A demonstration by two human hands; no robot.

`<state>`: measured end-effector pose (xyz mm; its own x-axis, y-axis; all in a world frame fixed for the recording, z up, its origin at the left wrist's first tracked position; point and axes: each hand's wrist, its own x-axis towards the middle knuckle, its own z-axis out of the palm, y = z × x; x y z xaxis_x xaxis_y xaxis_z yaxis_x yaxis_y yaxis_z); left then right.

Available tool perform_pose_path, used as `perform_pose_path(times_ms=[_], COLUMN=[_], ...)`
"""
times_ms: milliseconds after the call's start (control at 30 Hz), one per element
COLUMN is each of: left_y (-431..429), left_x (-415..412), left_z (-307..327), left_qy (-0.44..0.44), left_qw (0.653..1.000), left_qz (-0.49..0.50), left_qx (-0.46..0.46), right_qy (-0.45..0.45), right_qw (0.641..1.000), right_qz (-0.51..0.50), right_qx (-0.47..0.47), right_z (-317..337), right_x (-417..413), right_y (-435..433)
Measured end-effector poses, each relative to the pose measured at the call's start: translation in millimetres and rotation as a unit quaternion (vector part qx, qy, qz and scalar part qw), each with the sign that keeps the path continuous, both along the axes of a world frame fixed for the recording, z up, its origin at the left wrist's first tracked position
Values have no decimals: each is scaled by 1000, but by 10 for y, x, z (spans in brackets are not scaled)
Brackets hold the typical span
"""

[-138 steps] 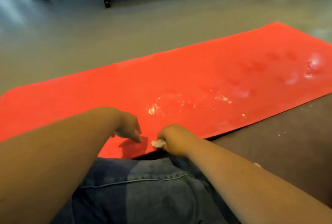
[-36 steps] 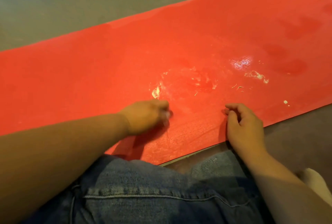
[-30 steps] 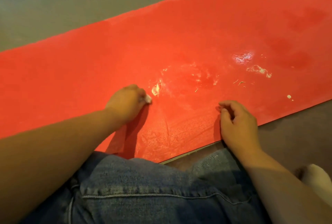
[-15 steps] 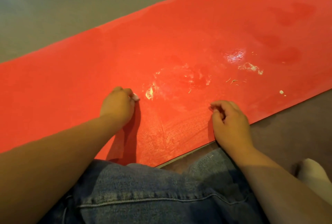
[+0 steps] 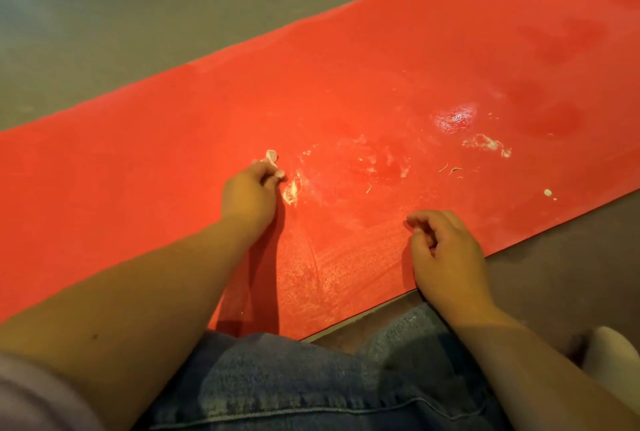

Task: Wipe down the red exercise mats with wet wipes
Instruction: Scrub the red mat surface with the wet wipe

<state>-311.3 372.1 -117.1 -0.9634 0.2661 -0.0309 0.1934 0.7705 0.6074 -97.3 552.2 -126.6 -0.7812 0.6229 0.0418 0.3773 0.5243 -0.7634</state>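
A long red exercise mat (image 5: 145,160) lies across the floor in front of my knees. My left hand (image 5: 250,193) rests on the mat and grips a small crumpled wet wipe (image 5: 272,158), whose white ends stick out past the fingers. Right beside that hand is a whitish smear (image 5: 290,191) on the mat. My right hand (image 5: 445,250) sits near the mat's front edge with its fingers curled and nothing visible in it. More white crumbs (image 5: 486,144) and a wet shiny patch (image 5: 455,118) lie to the right.
Grey floor (image 5: 104,15) runs behind the mat, darker floor (image 5: 571,264) in front of it at the right. My jeans-clad knee (image 5: 311,382) overlaps the mat's near edge. A white sock (image 5: 613,351) shows at the lower right.
My left hand, holding the wipe, slid from the mat's front edge leftward and farther onto the mat, up to the whitish smear. My right hand has stayed almost still near the front edge.
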Motion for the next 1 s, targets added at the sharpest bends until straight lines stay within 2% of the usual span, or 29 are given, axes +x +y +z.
perform_pose_path(times_ms=[133, 300, 600, 667, 767, 800, 900, 1000], left_y=[-68, -57, -53, -91, -77, -62, -41, -104], left_x=[55, 168, 394, 362, 197, 164, 205, 204], left_z=[5, 68, 181, 232, 295, 289, 187, 179], left_qy=[-14, -63, -68, -59, -28, -12, 57, 87], left_qw=[999, 992, 972, 978, 997, 997, 968, 927], left_qz=[-47, -106, -211, -186, -74, -81, -219, -335], left_qx=[-15, 10, -76, -73, -3, -11, -110, -145], right_qy=[-2, -9, -9, -6, -6, -6, -4, -6], right_qw=[999, 999, 999, 999, 999, 999, 999, 999], right_qz=[-13, -13, 4, 5, 3, 4, 7, 3], right_qx=[29, 38, 39, 36, 35, 36, 38, 36], right_z=[-4, 9, 31, 21, -4, -8, -12, -20], right_x=[-39, -55, -26, -30, -24, -24, -31, -39], right_y=[-17, -27, -16, -14, -16, -18, -15, -17])
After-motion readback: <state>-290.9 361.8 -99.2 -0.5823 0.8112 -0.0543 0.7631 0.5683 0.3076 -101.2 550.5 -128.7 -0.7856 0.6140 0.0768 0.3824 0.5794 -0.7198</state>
